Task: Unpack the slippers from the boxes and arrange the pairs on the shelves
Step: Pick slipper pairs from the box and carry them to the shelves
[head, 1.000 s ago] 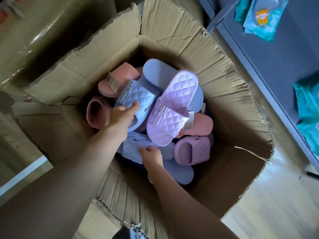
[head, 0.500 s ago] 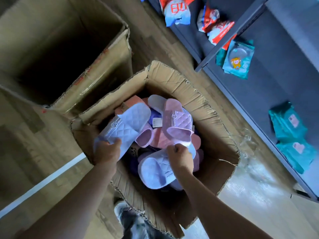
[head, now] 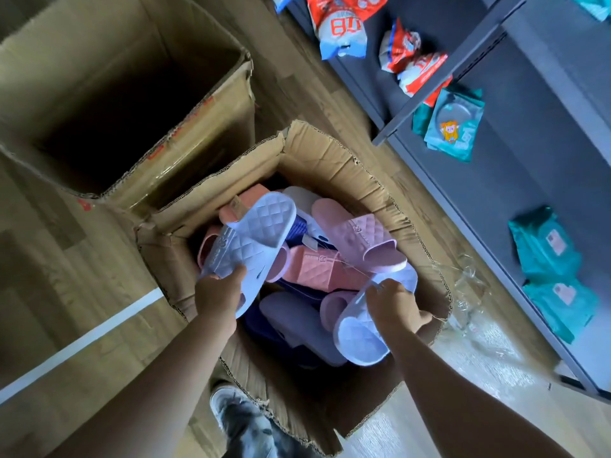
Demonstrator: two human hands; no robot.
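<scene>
Pale-blue quilted foam slipper (head: pixel 251 239) is gripped by the left hand (head: pixel 216 297), fingers (head: pixel 236 274) curled round its heel; the right hand (head: pixel 393 305) grips its lilac-blue match (head: pixel 360 335). Beyond the fingers, the torn cardboard box (head: pixel 330 153) holds many pink and purple slippers (head: pixel 357 239); none show on the grey shelves (head: pixel 529 160), so most work seems left. Strap lettering (head: pixel 221 246) is unreadable.

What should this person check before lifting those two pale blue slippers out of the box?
1. Left hand grips its blue slipper: ok.
2. Right hand grips the second blue slipper: ok.
3. Both look alike in colour and quilting: ok.
4. One is a left and one a right: cannot tell.
5. Second slipper free to lift: not ok; a lilac slipper lies on its far end.
6. Bare room on the grey shelf: ok.
</scene>
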